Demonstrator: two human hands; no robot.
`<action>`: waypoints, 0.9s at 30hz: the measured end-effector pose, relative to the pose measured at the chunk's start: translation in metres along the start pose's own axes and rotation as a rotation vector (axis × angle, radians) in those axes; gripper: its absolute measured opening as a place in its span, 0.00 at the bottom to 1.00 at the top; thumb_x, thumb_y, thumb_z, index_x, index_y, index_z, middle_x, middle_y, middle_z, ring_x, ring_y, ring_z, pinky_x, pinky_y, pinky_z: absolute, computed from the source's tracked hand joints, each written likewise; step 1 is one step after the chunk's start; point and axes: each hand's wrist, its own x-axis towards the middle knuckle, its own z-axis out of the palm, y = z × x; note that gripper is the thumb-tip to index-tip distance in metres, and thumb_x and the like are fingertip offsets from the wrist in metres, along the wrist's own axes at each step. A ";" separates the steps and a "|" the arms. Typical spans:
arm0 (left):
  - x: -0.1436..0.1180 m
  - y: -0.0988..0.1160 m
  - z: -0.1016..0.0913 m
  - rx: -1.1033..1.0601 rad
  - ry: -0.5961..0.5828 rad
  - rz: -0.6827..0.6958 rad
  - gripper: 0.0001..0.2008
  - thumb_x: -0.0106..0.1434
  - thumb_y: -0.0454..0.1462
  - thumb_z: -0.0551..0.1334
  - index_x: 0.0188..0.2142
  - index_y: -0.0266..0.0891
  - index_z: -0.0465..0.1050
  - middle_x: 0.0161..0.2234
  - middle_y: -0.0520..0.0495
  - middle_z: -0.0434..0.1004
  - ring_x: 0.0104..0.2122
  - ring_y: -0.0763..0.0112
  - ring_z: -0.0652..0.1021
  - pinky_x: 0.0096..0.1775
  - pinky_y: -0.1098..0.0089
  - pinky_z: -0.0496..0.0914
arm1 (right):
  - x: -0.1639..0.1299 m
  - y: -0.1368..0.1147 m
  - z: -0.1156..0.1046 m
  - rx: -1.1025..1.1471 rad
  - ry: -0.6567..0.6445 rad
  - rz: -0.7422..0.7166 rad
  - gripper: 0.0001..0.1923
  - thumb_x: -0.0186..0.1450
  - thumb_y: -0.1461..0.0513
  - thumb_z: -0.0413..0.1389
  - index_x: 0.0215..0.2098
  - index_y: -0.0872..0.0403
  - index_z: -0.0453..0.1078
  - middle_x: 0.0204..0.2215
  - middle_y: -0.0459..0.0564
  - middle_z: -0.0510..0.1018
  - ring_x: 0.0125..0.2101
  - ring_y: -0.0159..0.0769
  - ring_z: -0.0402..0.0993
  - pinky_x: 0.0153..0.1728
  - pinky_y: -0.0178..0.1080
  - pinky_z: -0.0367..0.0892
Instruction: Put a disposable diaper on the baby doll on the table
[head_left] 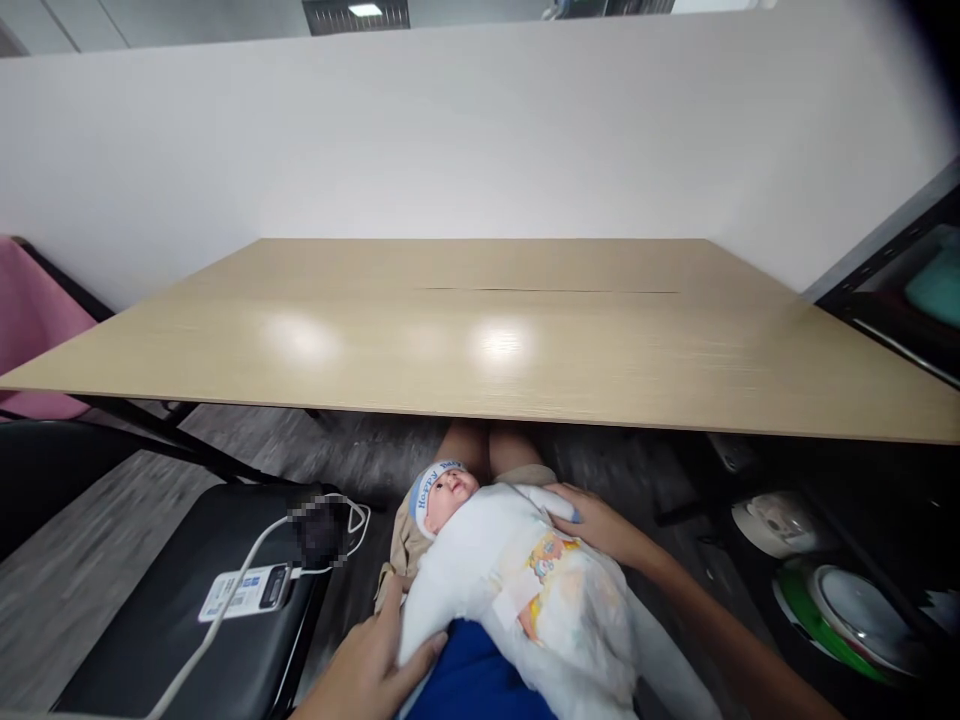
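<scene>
A baby doll point(465, 560) lies on its back across my lap, its head toward the table. It wears a white outfit, a blue and white cap point(430, 497) with lettering, and a white diaper point(592, 610) with a cartoon print on the front. My left hand point(386, 650) is closed around one white sleeve, thumb on top. On the other side, my right hand point(589, 518) grips the second arm near its blue cuff. The doll's lower legs run toward the bottom edge of the view.
A wooden table point(480, 340) stands ahead, against a white partition point(480, 140). At left, a black stool point(180, 600) bears a white power bank point(247, 592) with a cable. A pink-covered chair point(37, 310) is beyond it. Round containers point(862, 615) sit on a dark shelf at right.
</scene>
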 end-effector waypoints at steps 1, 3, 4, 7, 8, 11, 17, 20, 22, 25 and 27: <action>0.000 -0.002 0.000 0.024 0.003 -0.009 0.30 0.78 0.58 0.57 0.68 0.45 0.60 0.57 0.36 0.85 0.52 0.45 0.86 0.55 0.57 0.76 | -0.003 0.003 0.000 -0.004 0.005 0.002 0.15 0.72 0.51 0.64 0.56 0.34 0.83 0.54 0.46 0.89 0.56 0.56 0.86 0.58 0.53 0.79; 0.001 -0.004 0.000 0.096 0.022 -0.023 0.32 0.77 0.59 0.58 0.70 0.45 0.62 0.57 0.36 0.85 0.53 0.43 0.85 0.56 0.55 0.76 | -0.010 0.002 -0.005 -0.011 0.039 0.004 0.18 0.74 0.47 0.62 0.60 0.36 0.82 0.57 0.48 0.87 0.60 0.57 0.83 0.61 0.56 0.78; 0.001 -0.005 0.000 0.140 0.033 -0.024 0.33 0.76 0.61 0.58 0.71 0.45 0.63 0.56 0.36 0.86 0.53 0.41 0.85 0.56 0.53 0.76 | -0.014 -0.002 -0.008 -0.011 0.058 0.005 0.20 0.76 0.46 0.60 0.60 0.39 0.82 0.58 0.51 0.86 0.61 0.57 0.82 0.62 0.57 0.77; 0.000 -0.001 -0.002 0.268 0.037 -0.001 0.38 0.76 0.62 0.58 0.75 0.45 0.62 0.58 0.34 0.86 0.53 0.38 0.84 0.58 0.48 0.74 | -0.028 -0.023 -0.018 0.032 0.038 0.016 0.23 0.80 0.44 0.54 0.53 0.49 0.85 0.53 0.56 0.87 0.57 0.54 0.83 0.61 0.56 0.76; -0.001 0.001 -0.004 0.315 0.027 -0.002 0.40 0.76 0.62 0.57 0.77 0.43 0.62 0.58 0.33 0.86 0.52 0.37 0.84 0.59 0.45 0.73 | -0.033 -0.031 -0.020 0.058 0.006 0.021 0.24 0.80 0.44 0.54 0.50 0.49 0.85 0.50 0.55 0.88 0.54 0.53 0.84 0.59 0.54 0.77; -0.004 0.016 -0.019 0.486 -0.007 -0.054 0.44 0.76 0.64 0.57 0.76 0.35 0.67 0.49 0.29 0.88 0.49 0.32 0.85 0.60 0.38 0.71 | -0.041 -0.051 -0.017 0.089 -0.026 0.031 0.20 0.78 0.43 0.58 0.45 0.44 0.85 0.43 0.50 0.89 0.45 0.51 0.85 0.49 0.51 0.79; 0.030 0.086 -0.047 0.519 0.226 0.318 0.36 0.80 0.60 0.57 0.74 0.41 0.71 0.66 0.29 0.78 0.63 0.34 0.78 0.64 0.40 0.69 | -0.036 -0.057 -0.007 -0.030 0.003 0.043 0.19 0.76 0.44 0.59 0.35 0.43 0.81 0.33 0.47 0.86 0.35 0.50 0.82 0.37 0.49 0.74; 0.075 0.120 -0.036 0.256 -0.016 0.716 0.26 0.82 0.53 0.60 0.72 0.46 0.71 0.65 0.38 0.78 0.63 0.48 0.77 0.66 0.52 0.69 | -0.034 -0.056 -0.007 -0.090 -0.005 0.038 0.21 0.78 0.47 0.57 0.33 0.48 0.79 0.32 0.47 0.85 0.34 0.46 0.81 0.36 0.44 0.69; 0.103 0.129 -0.021 0.137 -0.134 0.859 0.21 0.81 0.50 0.62 0.65 0.43 0.76 0.57 0.38 0.82 0.56 0.52 0.80 0.60 0.56 0.72 | -0.036 -0.054 -0.007 -0.131 -0.004 0.023 0.22 0.79 0.49 0.56 0.31 0.50 0.76 0.30 0.47 0.84 0.33 0.44 0.79 0.35 0.42 0.66; 0.125 0.122 -0.002 0.041 -0.149 0.914 0.15 0.80 0.48 0.64 0.57 0.41 0.78 0.51 0.38 0.83 0.52 0.54 0.80 0.58 0.57 0.71 | -0.038 -0.049 -0.005 -0.198 -0.005 -0.001 0.20 0.80 0.53 0.54 0.31 0.49 0.75 0.30 0.47 0.83 0.33 0.43 0.79 0.35 0.41 0.65; 0.125 0.112 0.002 -0.027 -0.136 0.907 0.14 0.80 0.46 0.66 0.57 0.42 0.78 0.51 0.39 0.83 0.53 0.54 0.80 0.59 0.57 0.71 | -0.038 -0.041 -0.007 -0.241 0.011 -0.004 0.20 0.80 0.54 0.52 0.32 0.49 0.76 0.32 0.48 0.84 0.34 0.45 0.80 0.36 0.42 0.66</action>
